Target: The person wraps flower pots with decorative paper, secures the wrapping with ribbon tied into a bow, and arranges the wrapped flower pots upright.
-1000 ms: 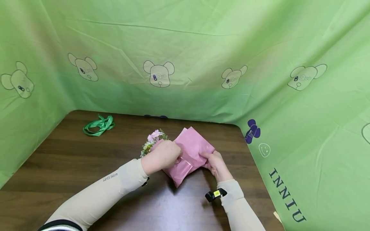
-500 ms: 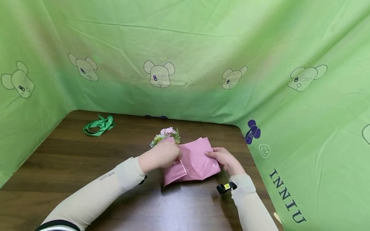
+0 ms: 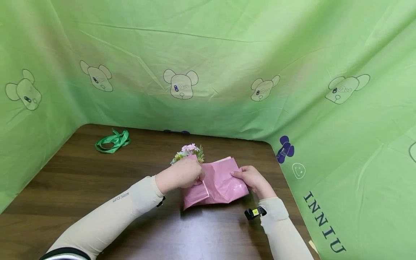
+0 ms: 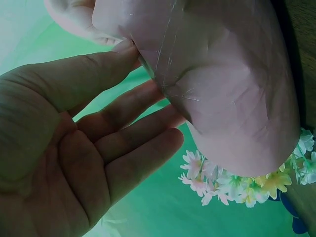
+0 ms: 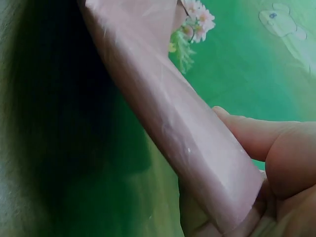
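A bunch of artificial flowers (image 3: 189, 148), pink, white and yellow with green sprigs, pokes out behind pink wrapping paper (image 3: 221, 180) wrapped partly round it. My left hand (image 3: 183, 173) lies over the paper's left part and pinches a fold between thumb and fingers; the left wrist view shows the thumb on the paper's edge and the flower heads (image 4: 247, 185) below the sheet. At the right end, my right hand (image 3: 255, 180) holds the paper's edge, thumb in front and fingers behind. The paper's right part bends into a curved flap (image 5: 197, 148) in the right wrist view. The stems are hidden.
A loosely coiled green ribbon (image 3: 113, 141) lies at the back left of the brown wooden table (image 3: 146, 234). A green cloth (image 3: 214, 119) printed with cartoon bears hangs round the table's back and sides.
My right hand has moved a little right and away from me, turning the paper and flowers under my left hand; the blossoms shifted right. In the last half second almost nothing has moved.
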`<state>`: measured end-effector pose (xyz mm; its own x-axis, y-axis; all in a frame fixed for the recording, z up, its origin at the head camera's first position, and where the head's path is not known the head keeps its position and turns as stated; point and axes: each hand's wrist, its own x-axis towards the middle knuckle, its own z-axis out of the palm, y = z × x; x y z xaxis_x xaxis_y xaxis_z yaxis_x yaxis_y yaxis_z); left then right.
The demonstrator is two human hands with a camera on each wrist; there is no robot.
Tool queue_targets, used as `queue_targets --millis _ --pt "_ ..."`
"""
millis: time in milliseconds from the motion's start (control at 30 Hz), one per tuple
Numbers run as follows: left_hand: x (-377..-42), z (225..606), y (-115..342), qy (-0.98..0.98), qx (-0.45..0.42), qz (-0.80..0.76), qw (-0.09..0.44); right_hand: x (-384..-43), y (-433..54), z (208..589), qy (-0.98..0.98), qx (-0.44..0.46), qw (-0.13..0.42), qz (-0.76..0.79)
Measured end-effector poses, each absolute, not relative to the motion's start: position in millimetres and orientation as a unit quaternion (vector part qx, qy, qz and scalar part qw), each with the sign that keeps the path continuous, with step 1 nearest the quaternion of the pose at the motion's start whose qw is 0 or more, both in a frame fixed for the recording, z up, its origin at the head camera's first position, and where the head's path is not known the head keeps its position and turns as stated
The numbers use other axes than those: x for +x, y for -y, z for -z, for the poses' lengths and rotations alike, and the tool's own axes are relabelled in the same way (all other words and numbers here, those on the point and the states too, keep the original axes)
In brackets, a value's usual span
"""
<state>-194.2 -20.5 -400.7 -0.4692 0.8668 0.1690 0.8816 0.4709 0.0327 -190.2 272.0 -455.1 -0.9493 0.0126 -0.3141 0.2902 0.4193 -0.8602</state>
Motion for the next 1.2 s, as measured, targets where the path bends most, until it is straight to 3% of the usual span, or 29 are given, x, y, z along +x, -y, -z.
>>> queue_targets --millis 367,633,967,1200 --pt "-193.5 399.0 16.1 0.853 -0.514 0.054 0.065 -180.8 -250.5 431.5 -0.920 0.043 0.064 0.384" --pt "-193.0 399.3 13.0 0.856 -0.511 0.033 0.069 -179.4 -248.1 424.8 -0.911 0.027 0.100 0.399" --pt "-195.5 396.4 14.0 0.859 -0.509 0.032 0.055 -184.3 -259.9 446.6 -0.936 0.058 0.088 0.335" --pt "-194.7 396.0 14.3 0.857 -0.510 0.029 0.061 -185.3 -259.2 457.4 -0.966 0.041 0.049 0.251"
